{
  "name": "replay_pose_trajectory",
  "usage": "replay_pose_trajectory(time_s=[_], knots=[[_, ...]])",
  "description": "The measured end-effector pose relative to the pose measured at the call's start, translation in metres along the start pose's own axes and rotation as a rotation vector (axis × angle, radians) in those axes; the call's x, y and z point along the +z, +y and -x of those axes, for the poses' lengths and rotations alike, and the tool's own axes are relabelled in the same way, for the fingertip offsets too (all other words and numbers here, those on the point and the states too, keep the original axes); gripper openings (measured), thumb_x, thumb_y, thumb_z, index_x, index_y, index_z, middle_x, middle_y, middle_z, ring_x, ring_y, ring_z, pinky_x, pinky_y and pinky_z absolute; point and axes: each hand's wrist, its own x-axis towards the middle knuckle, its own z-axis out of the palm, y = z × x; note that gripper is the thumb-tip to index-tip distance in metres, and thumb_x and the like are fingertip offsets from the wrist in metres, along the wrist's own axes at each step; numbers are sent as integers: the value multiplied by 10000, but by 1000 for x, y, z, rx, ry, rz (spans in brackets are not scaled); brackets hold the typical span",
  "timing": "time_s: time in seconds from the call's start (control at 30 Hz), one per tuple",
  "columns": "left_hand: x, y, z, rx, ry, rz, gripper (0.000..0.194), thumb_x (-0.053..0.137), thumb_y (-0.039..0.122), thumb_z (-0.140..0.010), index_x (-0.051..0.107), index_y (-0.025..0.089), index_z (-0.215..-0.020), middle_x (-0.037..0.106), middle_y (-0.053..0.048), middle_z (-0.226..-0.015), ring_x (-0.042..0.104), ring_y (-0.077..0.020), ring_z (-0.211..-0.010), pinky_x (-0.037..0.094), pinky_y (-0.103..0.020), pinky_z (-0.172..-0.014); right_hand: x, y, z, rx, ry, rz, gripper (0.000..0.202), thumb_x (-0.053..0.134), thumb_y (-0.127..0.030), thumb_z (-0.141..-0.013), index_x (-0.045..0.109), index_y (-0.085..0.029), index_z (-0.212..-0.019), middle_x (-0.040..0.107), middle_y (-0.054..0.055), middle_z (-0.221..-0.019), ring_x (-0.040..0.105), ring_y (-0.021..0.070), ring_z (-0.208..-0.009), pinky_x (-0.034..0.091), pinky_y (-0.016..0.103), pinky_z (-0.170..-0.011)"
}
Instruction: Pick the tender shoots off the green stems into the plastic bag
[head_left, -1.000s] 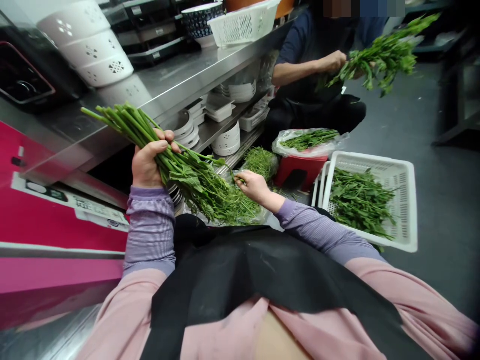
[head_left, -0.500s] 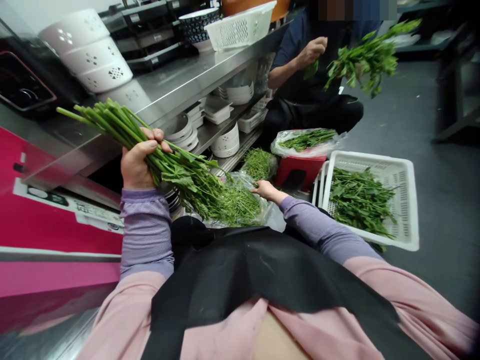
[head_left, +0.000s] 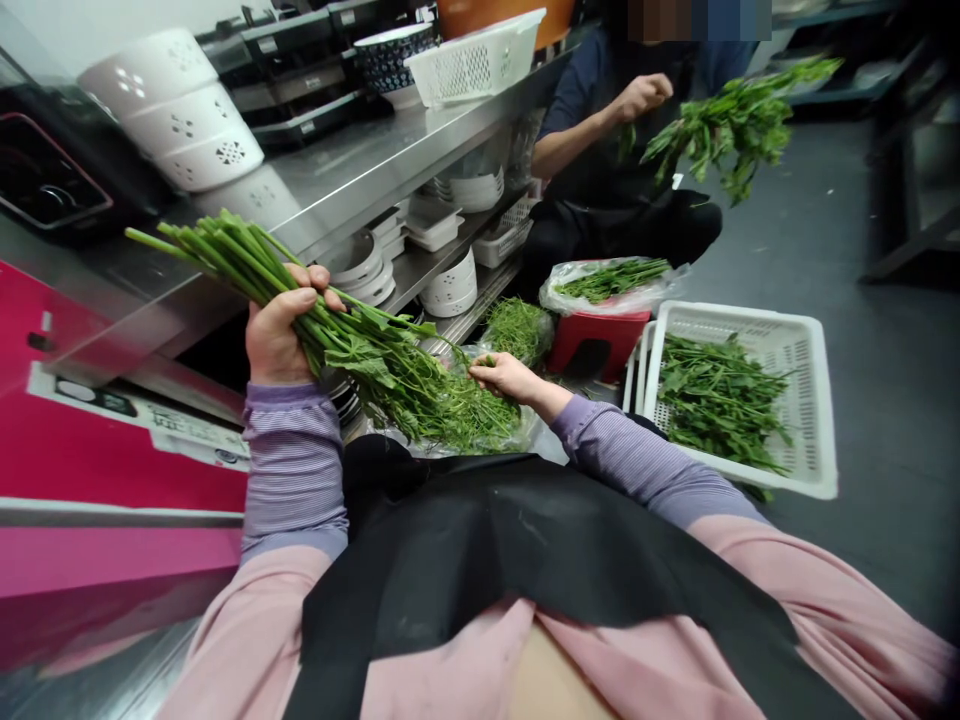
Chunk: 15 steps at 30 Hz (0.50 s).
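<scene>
My left hand (head_left: 281, 325) is wrapped round a thick bunch of leafy green stems (head_left: 367, 350), cut ends up to the left and leaves hanging to the right. At the leafy end, my right hand (head_left: 504, 376) pinches a small green tip between thumb and fingers. Beneath the leaves lies a plastic bag (head_left: 529, 432) with fine green trimmings, partly covered by the bunch. Just beyond my right hand is a second heap of thin green stems (head_left: 517, 328) in clear plastic.
A white basket (head_left: 823, 400) of picked greens stands on the right. Left of it, a bag of stems (head_left: 611, 280) rests on a red stool (head_left: 600, 340). Opposite squats a co-worker (head_left: 577, 110) holding greens (head_left: 727, 130). A steel shelf (head_left: 390, 160) carries bowls and baskets.
My right hand has moved left, closer to the bunch's leafy end, its fingers still pinched. My left hand keeps its grip almost in place. The co-worker's raised hand has shifted slightly right.
</scene>
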Motion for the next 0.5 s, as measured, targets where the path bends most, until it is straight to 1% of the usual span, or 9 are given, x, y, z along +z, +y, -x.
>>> replay_pose_trajectory(time_s=[0.1,0.13,0.2,0.27,0.33,0.4,0.43,0.47,0.5], knots=[[0,1,2,-6,-7,-25,170,658,133,-572,573,165,-716,555,1,-798,591,-104,-608,537,-264,-598,3,6,-3,-17,84,-6,186,504,-334,-812,531,-169,-731,474,-52,-540,345,51,-365,268,189,-356],[0,2,3,-5,-4,-35,171,658,137,-569,568,166,-711,555,2,-797,591,-106,-606,534,-262,-590,2,9,-5,11,126,49,188,449,-308,-832,520,-172,-724,472,-46,-540,354,60,-372,295,197,-371],[2,4,4,15,11,-47,166,650,142,-568,561,169,-705,552,8,-789,587,-104,-605,528,-255,-582,-3,20,-7,94,213,320,227,370,-261,-858,541,-168,-741,524,-14,-574,413,81,-410,365,216,-428],[5,7,5,42,26,-45,162,642,143,-571,557,167,-706,542,9,-784,584,-102,-608,527,-253,-594,-10,36,-7,165,257,643,209,417,-231,-846,599,-153,-780,615,45,-664,522,115,-515,428,239,-530],[6,9,5,53,25,-38,166,643,139,-570,559,162,-712,534,4,-786,584,-103,-609,528,-259,-604,-20,50,-5,194,269,835,140,543,-163,-766,657,-139,-843,670,101,-748,606,162,-656,453,263,-644],[6,10,4,40,6,-36,172,648,135,-569,562,160,-716,536,-4,-792,582,-107,-605,527,-266,-599,-30,58,-5,201,272,878,311,620,-78,-665,680,-121,-967,693,136,-808,637,201,-764,450,280,-718],[5,10,3,28,-3,-37,173,651,134,-571,561,160,-717,537,-7,-796,582,-109,-606,526,-269,-595,-34,57,-6,198,281,893,395,631,-63,-645,673,-113,-1035,699,146,-840,641,210,-801,448,282,-739],[4,9,3,16,-10,-36,174,653,134,-575,556,161,-717,539,-9,-800,583,-110,-607,524,-270,-591,-38,52,-8,191,295,909,421,630,-80,-660,664,-106,-1079,702,150,-868,640,209,-824,447,280,-750],[3,8,3,4,-14,-35,177,656,134,-579,549,162,-717,538,-9,-806,584,-110,-609,524,-271,-591,-41,44,-11,174,314,910,384,614,-125,-705,664,-99,-1085,704,148,-884,636,200,-823,447,273,-748]])
